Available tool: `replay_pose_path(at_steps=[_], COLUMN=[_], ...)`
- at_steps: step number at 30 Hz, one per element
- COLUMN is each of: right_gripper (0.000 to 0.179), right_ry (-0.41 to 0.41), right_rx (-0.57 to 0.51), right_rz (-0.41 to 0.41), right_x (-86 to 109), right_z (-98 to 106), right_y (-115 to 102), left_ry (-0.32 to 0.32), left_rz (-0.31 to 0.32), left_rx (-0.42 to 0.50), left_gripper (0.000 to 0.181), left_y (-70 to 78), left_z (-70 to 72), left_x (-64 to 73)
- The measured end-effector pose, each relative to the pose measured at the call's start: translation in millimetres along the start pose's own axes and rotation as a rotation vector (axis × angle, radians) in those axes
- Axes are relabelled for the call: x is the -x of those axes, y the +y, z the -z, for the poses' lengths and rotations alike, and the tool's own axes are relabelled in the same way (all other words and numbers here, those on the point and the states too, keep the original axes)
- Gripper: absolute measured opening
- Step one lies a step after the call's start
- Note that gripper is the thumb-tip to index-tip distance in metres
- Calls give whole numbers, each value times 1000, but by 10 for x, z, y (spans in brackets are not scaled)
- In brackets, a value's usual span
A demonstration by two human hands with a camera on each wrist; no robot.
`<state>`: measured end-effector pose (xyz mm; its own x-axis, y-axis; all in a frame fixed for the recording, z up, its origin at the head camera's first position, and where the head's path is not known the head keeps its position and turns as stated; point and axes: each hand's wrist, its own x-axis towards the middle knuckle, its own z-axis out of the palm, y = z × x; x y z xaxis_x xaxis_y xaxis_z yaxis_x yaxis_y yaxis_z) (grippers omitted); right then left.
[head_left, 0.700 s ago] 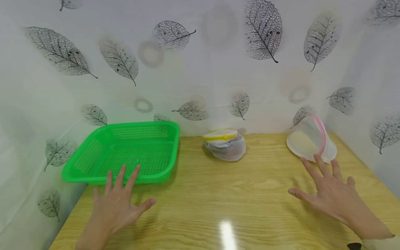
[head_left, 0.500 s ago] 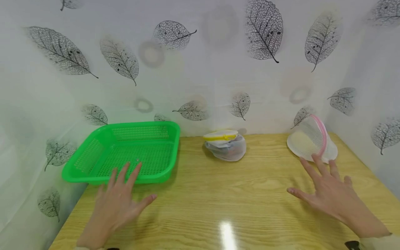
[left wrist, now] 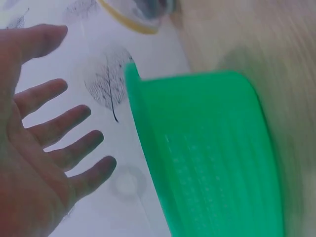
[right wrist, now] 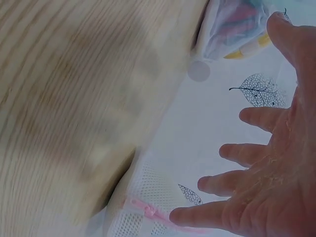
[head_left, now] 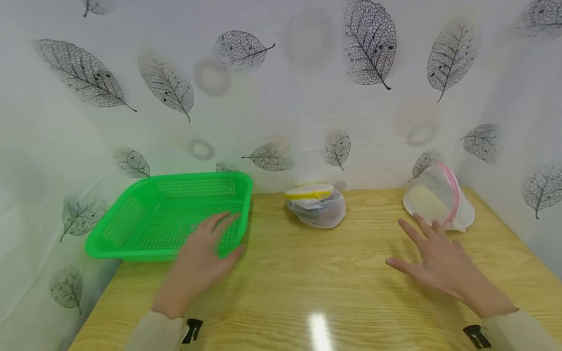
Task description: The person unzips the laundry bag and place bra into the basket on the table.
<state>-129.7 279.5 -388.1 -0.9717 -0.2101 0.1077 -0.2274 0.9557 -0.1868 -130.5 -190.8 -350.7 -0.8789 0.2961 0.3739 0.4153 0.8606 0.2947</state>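
My left hand (head_left: 199, 261) hovers over the front right part of a green plastic basket (head_left: 123, 254), fingers spread and holding nothing. In the left wrist view that palm stands beside the basket's slotted outer wall (left wrist: 202, 143), with a gap between. My right hand (head_left: 443, 265), also spread with nothing in it, is over the table in front of a white mesh laundry bag (head_left: 432, 202) with a pink zipper. Between the hands, farther back, sits a whitish see-through pouch (head_left: 322, 214) with a yellow zipper and some coloured contents.
The wood-grain table (head_left: 316, 273) runs back to a white curtain (head_left: 303, 107) printed with dark skeleton leaves. The curtain also closes off the left and right sides. A bright light reflection lies on the table's front part.
My left hand has moved right and forward across the basket's front edge. My right hand has shifted left. Basket, pouch and mesh bag have stayed put.
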Motion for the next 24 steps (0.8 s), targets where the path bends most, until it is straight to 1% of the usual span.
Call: replay_pose_path(at_steps=[2, 4, 6, 10, 13, 19, 21, 24], right_gripper=[94, 93, 92, 92, 92, 91, 91, 90], right_ry=[-1, -1, 2, -9, -21, -34, -36, -42], right_rx=[-11, -26, -31, -48, -62, -77, -76, -74], right_rz=[13, 27, 38, 51, 56, 80, 87, 92], right_x=[-33, -60, -83, -140, -195, -275, -297, -321], right_z=[-24, -48, -73, -116, -145, -172, -176, -184], right_y=[-16, -27, -32, -61, -100, -186, -210, -236], left_ry=[-3, -14, -34, -85, -110, -84, -87, -116], left_rz=[-26, -59, -93, -144, -148, -161, -148, -108], left_rx=[62, 90, 97, 67, 75, 88, 102, 121], left_gripper=[61, 57, 54, 51, 54, 59, 61, 66], left_y=[79, 168, 256, 370, 403, 411, 411, 411], left_z=[-48, -102, -162, -305, -411, -610, -679, -786], left_x=[-75, -159, -249, -427, -534, -724, -792, -902])
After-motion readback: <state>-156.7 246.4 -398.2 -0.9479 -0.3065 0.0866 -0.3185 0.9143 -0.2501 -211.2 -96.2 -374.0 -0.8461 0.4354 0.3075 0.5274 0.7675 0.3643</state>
